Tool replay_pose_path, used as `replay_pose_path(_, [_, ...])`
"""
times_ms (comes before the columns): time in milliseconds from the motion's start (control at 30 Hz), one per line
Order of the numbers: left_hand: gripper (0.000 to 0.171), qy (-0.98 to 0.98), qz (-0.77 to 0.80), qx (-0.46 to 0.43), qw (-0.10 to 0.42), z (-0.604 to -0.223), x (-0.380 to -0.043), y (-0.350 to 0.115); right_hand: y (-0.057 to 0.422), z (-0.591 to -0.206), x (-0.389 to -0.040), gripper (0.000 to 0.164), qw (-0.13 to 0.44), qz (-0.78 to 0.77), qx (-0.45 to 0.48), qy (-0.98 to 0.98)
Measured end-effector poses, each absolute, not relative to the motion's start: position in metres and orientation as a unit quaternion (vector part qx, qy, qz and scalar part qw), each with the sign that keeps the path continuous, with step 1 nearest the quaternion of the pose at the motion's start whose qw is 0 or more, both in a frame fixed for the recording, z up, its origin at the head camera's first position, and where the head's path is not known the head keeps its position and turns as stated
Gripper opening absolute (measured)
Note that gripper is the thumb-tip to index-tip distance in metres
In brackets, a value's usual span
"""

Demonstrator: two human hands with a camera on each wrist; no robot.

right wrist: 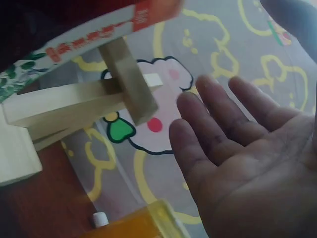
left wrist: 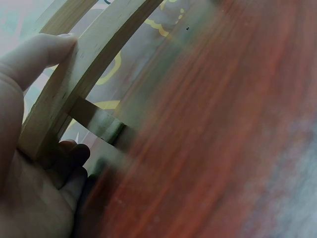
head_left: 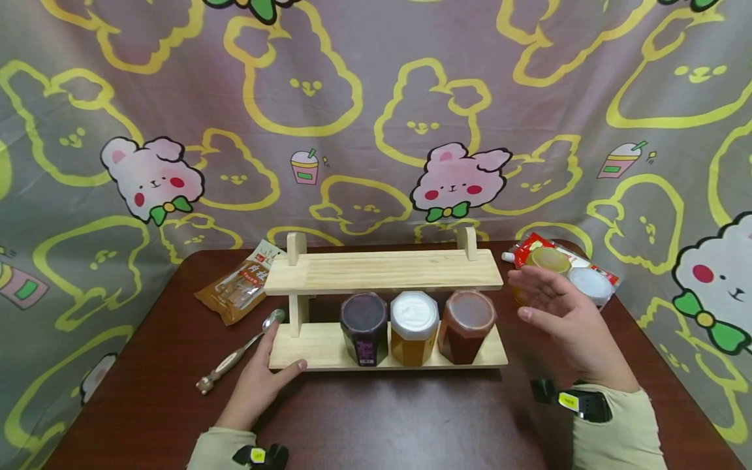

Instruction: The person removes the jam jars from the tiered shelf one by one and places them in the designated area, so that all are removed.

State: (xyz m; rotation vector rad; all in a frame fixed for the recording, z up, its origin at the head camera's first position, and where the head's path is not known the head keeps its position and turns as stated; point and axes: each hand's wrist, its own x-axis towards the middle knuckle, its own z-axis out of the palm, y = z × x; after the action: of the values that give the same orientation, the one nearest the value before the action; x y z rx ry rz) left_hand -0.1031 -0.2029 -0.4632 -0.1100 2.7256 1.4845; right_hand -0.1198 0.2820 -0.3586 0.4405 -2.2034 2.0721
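Gripping rack [head_left: 382, 271], L hand [head_left: 258, 386] | btm shelf [head_left: 317, 343]: jars [head_left: 413, 343], dk/amber/red fill

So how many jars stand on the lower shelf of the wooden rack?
3: a dark jar on the left hand's side, a white-lidded amber jar in the middle, and a red-brown jar on the right hand's side. Anything behind them could be hidden.
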Motion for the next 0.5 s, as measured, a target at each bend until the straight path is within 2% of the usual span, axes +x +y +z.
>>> replay_pose_path(500, [0.103, 0.877, 0.479, -0.036, 0.015, -0.462, -0.103, -0.202, 0.263, -0.369, -0.125, 0.062, -0.05, 0.607, 0.141, -0.78])
